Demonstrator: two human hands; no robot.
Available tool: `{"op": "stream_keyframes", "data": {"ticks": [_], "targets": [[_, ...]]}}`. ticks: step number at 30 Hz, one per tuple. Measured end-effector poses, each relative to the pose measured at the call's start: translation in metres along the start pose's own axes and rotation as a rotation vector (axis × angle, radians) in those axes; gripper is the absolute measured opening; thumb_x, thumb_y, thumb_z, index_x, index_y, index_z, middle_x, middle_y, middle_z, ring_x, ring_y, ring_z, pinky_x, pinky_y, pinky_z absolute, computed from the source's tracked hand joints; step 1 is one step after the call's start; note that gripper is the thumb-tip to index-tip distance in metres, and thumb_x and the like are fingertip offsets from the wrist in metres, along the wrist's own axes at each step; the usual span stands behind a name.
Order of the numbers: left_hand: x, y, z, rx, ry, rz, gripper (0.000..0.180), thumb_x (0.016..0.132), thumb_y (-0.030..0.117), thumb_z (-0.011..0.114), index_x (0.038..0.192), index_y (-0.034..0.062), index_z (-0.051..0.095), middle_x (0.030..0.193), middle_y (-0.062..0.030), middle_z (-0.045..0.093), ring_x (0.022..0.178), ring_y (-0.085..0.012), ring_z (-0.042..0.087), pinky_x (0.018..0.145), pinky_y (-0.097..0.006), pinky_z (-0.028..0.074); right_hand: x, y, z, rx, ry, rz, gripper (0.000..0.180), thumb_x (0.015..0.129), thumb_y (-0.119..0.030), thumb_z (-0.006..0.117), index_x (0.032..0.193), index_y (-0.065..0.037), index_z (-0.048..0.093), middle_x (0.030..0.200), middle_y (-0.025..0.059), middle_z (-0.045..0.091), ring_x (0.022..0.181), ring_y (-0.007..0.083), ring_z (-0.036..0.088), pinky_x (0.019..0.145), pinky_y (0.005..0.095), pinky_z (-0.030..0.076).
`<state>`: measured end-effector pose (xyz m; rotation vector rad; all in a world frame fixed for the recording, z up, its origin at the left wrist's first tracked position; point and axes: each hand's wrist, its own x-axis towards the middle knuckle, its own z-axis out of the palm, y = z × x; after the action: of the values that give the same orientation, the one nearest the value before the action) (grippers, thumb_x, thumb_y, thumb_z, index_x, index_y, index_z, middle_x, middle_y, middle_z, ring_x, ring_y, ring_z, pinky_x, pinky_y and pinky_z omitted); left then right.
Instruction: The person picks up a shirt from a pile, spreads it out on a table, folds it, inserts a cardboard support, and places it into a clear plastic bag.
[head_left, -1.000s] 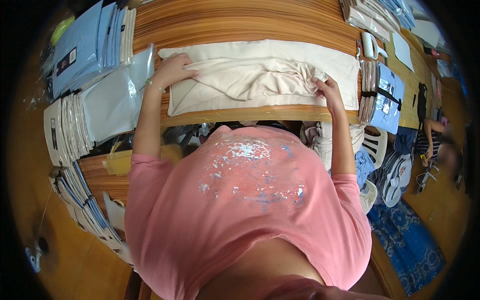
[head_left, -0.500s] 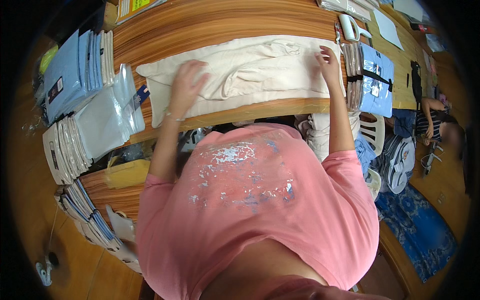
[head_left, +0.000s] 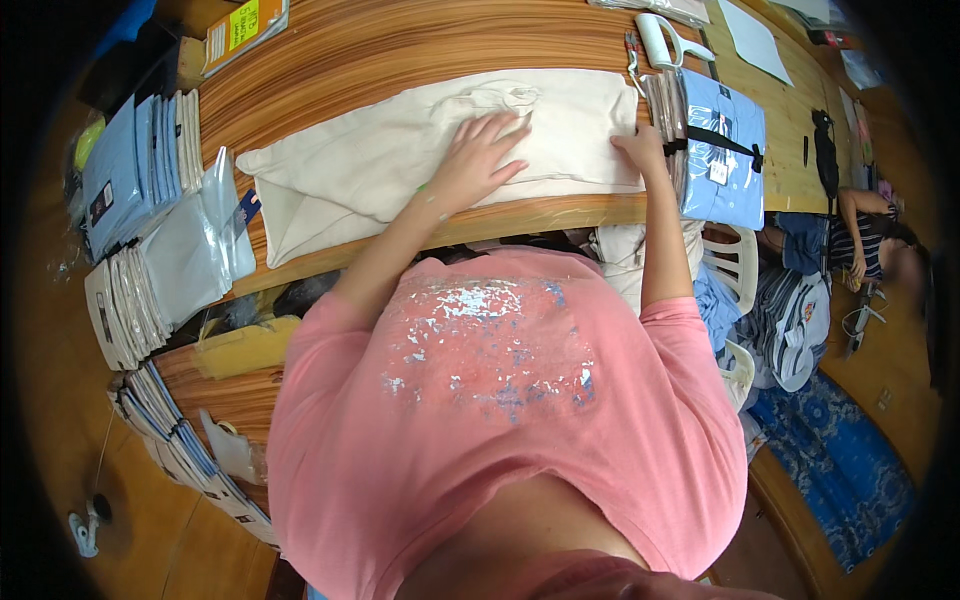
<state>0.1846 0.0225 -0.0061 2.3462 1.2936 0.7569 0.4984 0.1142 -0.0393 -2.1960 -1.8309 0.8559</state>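
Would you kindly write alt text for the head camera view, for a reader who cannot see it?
A person in a pink shirt presses the left hand flat on a folded cream cloth garment on a wooden table, while the right hand touches its right edge. Bagged light-blue shirts lie to the right, and stacks of bagged garments to the left.

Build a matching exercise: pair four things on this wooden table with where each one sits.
Things:
1. cream folded cloth garment
2. light blue packaged shirt with black strap
3. stack of clear plastic bags
4. white handheld tool

Places:
A. far edge, upper right
B. under both hands
C. left of the cloth
D. just beyond the right hand

Pairs: 1-B, 2-D, 3-C, 4-A
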Motion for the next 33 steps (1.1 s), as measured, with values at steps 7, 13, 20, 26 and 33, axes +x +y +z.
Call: {"op": "stream_keyframes", "data": {"ticks": [7,13,20,26,33], "targets": [[0.01,-0.024,0.049,0.206,-0.039,-0.029,0.059,0.088,0.045,0.047,0.134,0.0094,0.039,0.141,-0.014,0.033,0.133,-0.0298,0.025,0.107,-0.051,0.019,-0.016,-0.008,-0.008,0.627,-0.044,0.097,0.039,0.073,-0.013,0.066,0.106,0.006,0.057,0.097,0.0162,0.065,0.082,0.0225,0.065,0.074,0.0337,0.052],[0.014,0.01,0.011,-0.314,0.167,-0.101,0.054,0.089,0.043,0.048,0.128,0.0058,0.045,0.132,-0.0139,0.044,0.124,-0.0297,0.04,0.101,-0.041,0.035,-0.01,-0.015,-0.026,1.014,-0.489,0.202,0.045,0.077,-0.009,0.064,0.117,0.005,0.048,0.108,0.0148,0.061,0.092,0.022,0.062,0.079,0.0338,0.052],[0.001,-0.001,0.003,-1.975,0.273,-0.742,0.053,0.09,0.04,0.051,0.121,-0.0027,0.048,0.114,-0.0169,0.057,0.102,-0.0221,0.058,0.088,-0.038,0.047,-0.065,-0.127,-0.054,0.748,-0.916,-0.326,0.061,0.084,-0.018,0.061,0.137,-0.008,0.034,0.118,0.0076,0.055,0.1,0.0172,0.058,0.083,0.0298,0.046],[-0.007,-0.023,0.045,-0.981,0.37,-0.719,0.045,0.076,0.004,0.065,0.118,-0.0049,0.049,0.108,-0.013,0.062,0.099,-0.0196,0.059,0.085,-0.03,0.046,-0.041,-0.096,-0.02,0.461,-0.563,-0.235,0.031,0.084,-0.015,0.06,0.113,-0.005,0.057,0.1,0.0048,0.062,0.089,0.0142,0.059,0.074,0.027,0.047],[-0.031,-0.024,0.042,-0.522,0.481,-0.702,0.044,0.076,0.005,0.064,0.116,-0.0044,0.049,0.107,-0.0179,0.06,0.098,-0.0259,0.058,0.087,-0.031,0.044,-0.033,-0.065,0.037,0.306,-0.361,-0.59,0.023,0.077,-0.004,0.065,0.1,-0.004,0.064,0.091,0.009,0.06,0.08,0.0185,0.058,0.074,0.0288,0.047]]}}
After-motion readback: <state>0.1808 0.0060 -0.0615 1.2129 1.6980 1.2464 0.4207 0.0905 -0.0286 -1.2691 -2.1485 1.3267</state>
